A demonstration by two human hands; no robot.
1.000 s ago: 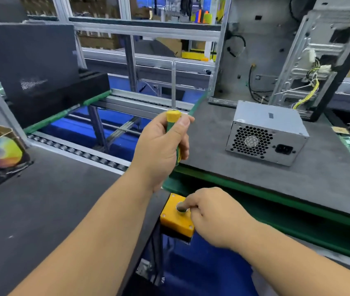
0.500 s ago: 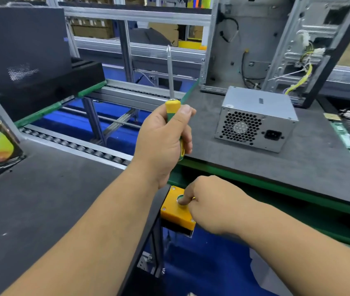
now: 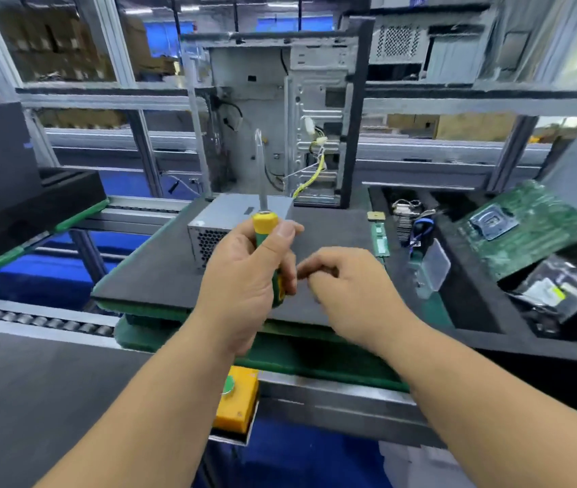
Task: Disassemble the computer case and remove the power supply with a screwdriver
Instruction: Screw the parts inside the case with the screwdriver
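The left hand point(image 3: 245, 276) gripped a screwdriver point(image 3: 268, 248) by its green and yellow handle at the centre of the frame, fingers wrapped round it, thumb near the yellow collar, the shaft pointing straight up. Just right of it the right hand point(image 3: 347, 287) hovered with its fingers loosely curled and nothing visible in them; motion blur hid the fingertips. Behind the left hand the grey power supply point(image 3: 237, 213) lay on the dark mat point(image 3: 160, 276), its vented face toward the camera and partly hidden by the hand. Beyond it, at upper centre, the computer case point(image 3: 280, 118) stood upright and open, with yellow wires point(image 3: 315, 174) hanging inside. In the right of the frame a green circuit board point(image 3: 533, 227) lay tilted in a dark tray point(image 3: 473, 311). Below the hands a yellow button box point(image 3: 237, 403) was fixed to the bench edge.
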